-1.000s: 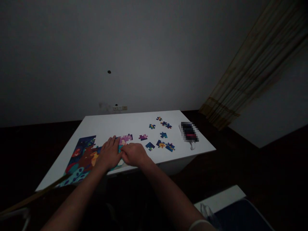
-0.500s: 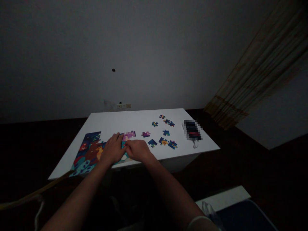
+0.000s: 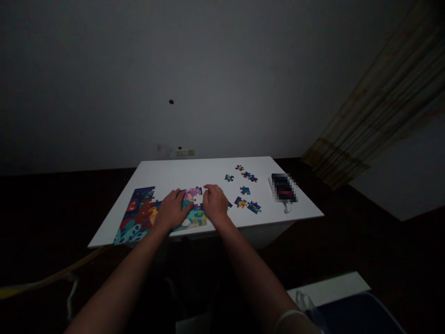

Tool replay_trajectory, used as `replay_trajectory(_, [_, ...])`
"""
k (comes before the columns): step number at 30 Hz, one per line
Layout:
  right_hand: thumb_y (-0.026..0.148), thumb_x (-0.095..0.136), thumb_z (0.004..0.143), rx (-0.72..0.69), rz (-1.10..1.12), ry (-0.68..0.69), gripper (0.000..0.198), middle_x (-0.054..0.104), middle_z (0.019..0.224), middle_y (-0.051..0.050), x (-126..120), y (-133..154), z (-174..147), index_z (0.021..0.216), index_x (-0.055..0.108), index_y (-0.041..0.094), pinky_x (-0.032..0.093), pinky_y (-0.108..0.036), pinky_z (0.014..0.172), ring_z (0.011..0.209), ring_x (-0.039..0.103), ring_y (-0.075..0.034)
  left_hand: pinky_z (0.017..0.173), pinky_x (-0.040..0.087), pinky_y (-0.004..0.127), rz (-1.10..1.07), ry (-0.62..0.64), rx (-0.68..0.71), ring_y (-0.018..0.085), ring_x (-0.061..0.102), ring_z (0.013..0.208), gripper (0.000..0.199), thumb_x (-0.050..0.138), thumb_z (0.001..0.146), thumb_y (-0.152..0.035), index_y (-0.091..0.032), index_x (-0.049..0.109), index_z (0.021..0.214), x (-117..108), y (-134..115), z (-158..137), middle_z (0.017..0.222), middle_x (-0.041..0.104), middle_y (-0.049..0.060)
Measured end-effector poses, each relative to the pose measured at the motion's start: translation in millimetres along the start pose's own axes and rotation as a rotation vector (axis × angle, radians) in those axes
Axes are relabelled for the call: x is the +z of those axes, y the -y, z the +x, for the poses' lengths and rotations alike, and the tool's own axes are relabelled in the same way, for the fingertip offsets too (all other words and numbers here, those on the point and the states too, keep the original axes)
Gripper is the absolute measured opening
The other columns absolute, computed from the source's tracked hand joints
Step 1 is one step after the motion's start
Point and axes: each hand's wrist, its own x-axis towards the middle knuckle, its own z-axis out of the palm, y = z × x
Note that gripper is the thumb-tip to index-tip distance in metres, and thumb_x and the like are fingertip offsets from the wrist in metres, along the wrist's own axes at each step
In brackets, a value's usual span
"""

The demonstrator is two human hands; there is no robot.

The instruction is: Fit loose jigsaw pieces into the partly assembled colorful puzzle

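My left hand (image 3: 173, 211) lies flat on the partly joined jigsaw puzzle (image 3: 139, 215), its fingers stretched out and covering the middle. Animals and leaves in bright colours show on the puzzle around it. Just right of a white gap in the puzzle, my right hand (image 3: 215, 204) rests low over the table with its fingers curled. It covers the spot where a loose purple piece lay; whatever its fingers hold is hidden. A dark blue puzzle piece (image 3: 230, 204) peeks out beside this hand.
Several loose puzzle pieces (image 3: 245, 190) are scattered on the right half of the white table (image 3: 187, 171). A blurred dark object (image 3: 283, 188) lies near the right edge. Behind the table stands a wall with sockets (image 3: 185, 152); a curtain (image 3: 358, 106) hangs at right.
My right hand has moved right, off the joined puzzle and over the purple piece, uncovering the puzzle's lower right part. My left hand stays on the puzzle. The view has shifted slightly.
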Motion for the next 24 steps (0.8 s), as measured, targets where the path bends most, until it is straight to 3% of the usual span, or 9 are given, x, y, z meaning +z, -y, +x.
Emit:
replay_trajectory(3, [0.021, 0.053, 0.11, 0.153, -0.148, 0.055, 0.05, 0.071, 0.151, -0.021, -17.8, -18.6, 9.4, 0.158, 0.067, 0.015, 0.049, -0.045, 0.114, 0.137, 0.064, -0.034, 0.139, 0.038, 0.054, 0.006, 0.008, -0.018, 0.04, 0.05, 0.166, 0.07, 0.05, 0.113, -0.054, -0.012, 0.06, 0.168, -2.7, -3.1, -1.5, 0.178, 0.054, 0.023])
replay_trajectory(8, [0.042, 0.062, 0.112, 0.109, -0.325, 0.345, 0.048, 0.064, 0.164, -0.02, -39.4, -40.2, 18.0, 0.154, 0.073, 0.02, 0.042, -0.052, 0.121, 0.148, 0.052, -0.041, 0.14, 0.035, 0.05, -0.004, 0.019, -0.027, 0.036, 0.048, 0.167, 0.064, 0.046, 0.116, -0.048, -0.014, 0.059, 0.169, -5.3, -5.2, -4.3, 0.179, 0.053, 0.02])
replay_trajectory(15, [0.041, 0.074, 0.106, 0.157, -0.28, 0.293, 0.04, 0.073, 0.147, -0.023, -30.6, -47.5, 21.2, 0.138, 0.076, 0.017, 0.044, -0.051, 0.115, 0.139, 0.059, -0.041, 0.139, 0.036, 0.051, -0.03, 0.017, -0.036, 0.037, 0.048, 0.167, 0.063, 0.046, 0.117, -0.048, -0.014, 0.059, 0.168, -8.3, -8.9, -6.6, 0.179, 0.053, 0.021])
replay_trajectory(17, [0.034, 0.074, 0.103, 0.145, -0.209, 0.232, 0.035, 0.077, 0.136, -0.022, -26.6, -49.3, 20.1, 0.135, 0.075, 0.018, 0.047, -0.051, 0.112, 0.133, 0.062, -0.04, 0.139, 0.036, 0.051, -0.042, 0.011, -0.036, 0.037, 0.048, 0.167, 0.063, 0.047, 0.116, -0.048, -0.014, 0.059, 0.168, -9.3, -10.2, -7.5, 0.178, 0.054, 0.021])
replay_trajectory(20, [0.024, 0.06, 0.104, 0.021, 0.059, 0.177, 0.027, 0.079, 0.125, -0.016, -21.5, -51.8, 19.0, 0.128, 0.073, 0.021, 0.053, -0.044, 0.105, 0.117, 0.07, -0.032, 0.14, 0.035, 0.053, -0.064, 0.017, -0.042, 0.038, 0.046, 0.168, 0.063, 0.048, 0.115, -0.047, -0.014, 0.059, 0.168, -8.5, -10.8, -8.1, 0.179, 0.053, 0.022])
replay_trajectory(22, [0.025, 0.059, 0.101, -0.047, 0.258, 0.173, 0.029, 0.08, 0.123, -0.012, -18.5, -52.1, 20.9, 0.127, 0.071, 0.022, 0.057, -0.04, 0.098, 0.104, 0.074, -0.026, 0.14, 0.034, 0.054, -0.077, 0.021, -0.047, 0.038, 0.045, 0.169, 0.063, 0.048, 0.115, -0.047, -0.014, 0.059, 0.168, -6.1, -10.4, -7.7, 0.18, 0.051, 0.022])
replay_trajectory(24, [0.029, 0.067, 0.096, -0.029, 0.381, 0.176, 0.031, 0.081, 0.113, -0.009, -16.0, -50.6, 25.8, 0.126, 0.071, 0.023, 0.059, -0.037, 0.09, 0.094, 0.074, -0.024, 0.14, 0.034, 0.054, -0.087, 0.017, -0.048, 0.039, 0.045, 0.169, 0.062, 0.047, 0.115, -0.045, -0.013, 0.059, 0.168, -3.6, -10.0, -7.1, 0.181, 0.051, 0.023])
